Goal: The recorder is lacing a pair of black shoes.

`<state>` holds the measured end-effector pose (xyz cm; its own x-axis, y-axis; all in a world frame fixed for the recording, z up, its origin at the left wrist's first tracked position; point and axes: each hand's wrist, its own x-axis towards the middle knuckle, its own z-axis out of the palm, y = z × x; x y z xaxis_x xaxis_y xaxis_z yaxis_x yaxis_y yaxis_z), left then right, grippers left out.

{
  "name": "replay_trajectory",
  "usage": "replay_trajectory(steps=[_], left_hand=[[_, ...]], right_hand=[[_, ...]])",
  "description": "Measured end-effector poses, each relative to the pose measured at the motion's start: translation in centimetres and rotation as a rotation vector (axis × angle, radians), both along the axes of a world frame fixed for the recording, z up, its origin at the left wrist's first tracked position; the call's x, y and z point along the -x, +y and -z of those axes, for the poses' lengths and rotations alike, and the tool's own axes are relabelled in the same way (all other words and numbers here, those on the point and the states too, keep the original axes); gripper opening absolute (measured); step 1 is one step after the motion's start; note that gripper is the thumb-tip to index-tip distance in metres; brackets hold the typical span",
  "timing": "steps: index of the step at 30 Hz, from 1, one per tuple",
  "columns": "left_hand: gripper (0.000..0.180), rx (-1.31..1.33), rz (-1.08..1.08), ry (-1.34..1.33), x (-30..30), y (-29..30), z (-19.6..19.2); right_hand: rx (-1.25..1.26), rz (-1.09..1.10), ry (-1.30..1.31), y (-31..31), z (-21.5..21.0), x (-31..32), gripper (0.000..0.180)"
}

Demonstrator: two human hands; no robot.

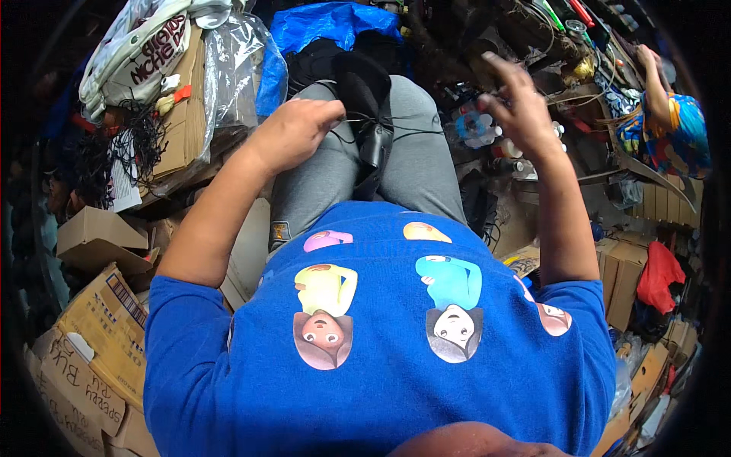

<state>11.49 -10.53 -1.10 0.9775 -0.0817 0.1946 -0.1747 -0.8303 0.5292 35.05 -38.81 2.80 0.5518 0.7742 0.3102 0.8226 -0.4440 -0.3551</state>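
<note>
A black leather shoe sits between my thighs, over my grey trousers. Thin black laces stretch out from it to both sides. Left of the shoe, my left hand is closed in a pinch, with a lace running from its fingertips to the shoe. My right hand is raised well to the right of the shoe, fingers and thumb apart, and I see nothing in it. A dark mass above the shoe hides where its far end lies.
On the left are a cloth bag, clear plastic, a bundle of black laces and cardboard boxes. Blue plastic sheeting lies ahead. Plastic bottles and another person's arm are on the right.
</note>
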Motion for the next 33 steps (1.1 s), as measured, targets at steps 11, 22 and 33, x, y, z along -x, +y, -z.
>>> replay_trajectory(steps=[11,22,33], left_hand=[[0.011,-0.002,0.023,0.008,-1.2,-0.3,0.2],[0.008,-0.015,0.023,-0.018,-1.3,0.2,0.8],[0.014,-0.026,0.051,0.011,-2.0,-0.2,0.6]], right_hand=[[0.307,-0.365,-0.088,5.3,-0.3,6.3,0.022],[0.138,-0.214,0.530,1.2,1.7,6.8,0.019],[0.163,-0.023,0.321,5.7,1.9,-0.1,0.023]])
